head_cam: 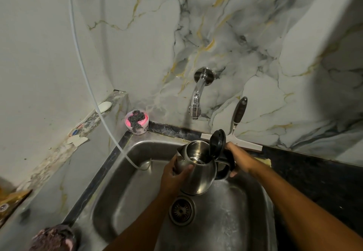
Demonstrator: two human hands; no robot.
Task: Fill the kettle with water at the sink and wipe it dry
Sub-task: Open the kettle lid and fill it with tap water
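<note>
Rounded stainless-steel kettle [197, 172] with black plastic handle and black hinged lid, lid [217, 141] flipped up and standing open on the handle side, mouth wide open with shiny inner wall and a gleam at the bottom. Spout pointing left, toward the left hand. Brushed metal body, smooth, reflecting the dim light. Held in the air over the steel sink basin [121, 195], tilted slightly, just above and behind the round drain strainer [182, 210], below and slightly right of the curved chrome wall tap [197, 95]; no water visible running from the tap.

Left hand [173, 176] cupped against the kettle's left flank under the spout, fingers [186, 169] wrapped onto the metal body, grasping it. Right hand [238, 157] closed round the black handle on the kettle's right side, fingers curled behind it, fingertips showing under the handle's lower end.

Behind the kettle, leaning on the marble-patterned wall: white-bladed squeegee with dark handle [237, 125]. Left of the kettle, at the sink's back corner: pink tub holding a dark steel scrubber [137, 122]. Thin white hose [110, 130] trailing down into the basin, left of the kettle.
</note>
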